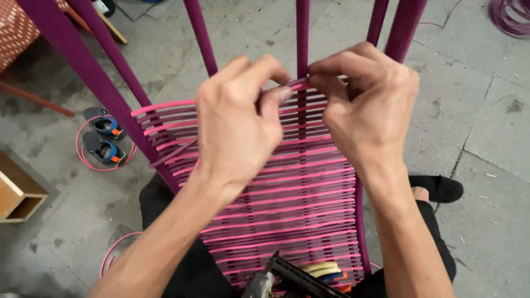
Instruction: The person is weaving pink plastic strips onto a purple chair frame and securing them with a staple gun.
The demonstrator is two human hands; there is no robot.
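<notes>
From here I see my left hand (237,121) and right hand (361,105) close together, both pinched shut on one pink cord (298,84) at the top edge of the woven panel (292,204), right against the purple centre bar (302,33) of the chair frame (83,66). The risk, as I judge it — the cord slipping from the fingertips and going slack, leaving a loose row. A black tool (292,278) lies at the panel's near end; cord loops around sandals (102,138) on the concrete floor (486,138).
</notes>
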